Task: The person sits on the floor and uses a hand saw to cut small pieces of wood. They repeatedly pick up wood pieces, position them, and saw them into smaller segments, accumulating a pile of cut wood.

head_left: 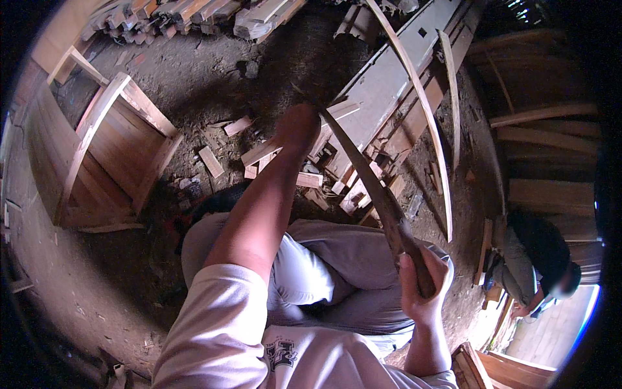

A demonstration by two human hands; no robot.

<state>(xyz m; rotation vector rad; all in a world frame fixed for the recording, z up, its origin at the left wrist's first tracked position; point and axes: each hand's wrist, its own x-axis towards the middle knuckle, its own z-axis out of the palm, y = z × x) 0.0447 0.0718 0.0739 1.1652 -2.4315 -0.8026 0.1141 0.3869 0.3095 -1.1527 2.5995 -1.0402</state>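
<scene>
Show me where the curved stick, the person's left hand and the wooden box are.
Curved stick (pixel 376 186), head view: middle of its dark shaft.
Left hand (pixel 299 126), head view: back of the hand.
Wooden box (pixel 123 149), head view: inner plank wall.

Panelled wooden frame (pixel 120 155) at left, stacked timber (pixel 184 18) farther off

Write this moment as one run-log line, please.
Right hand: gripping curved stick | Left hand: near stick's far end, grip unclear | Wood scraps: scattered on ground

curved piece (pixel 381 198): dark brown | trousers (pixel 356 245): grey | shirt (pixel 337 363): white, dark print (pixel 280 355)
</scene>
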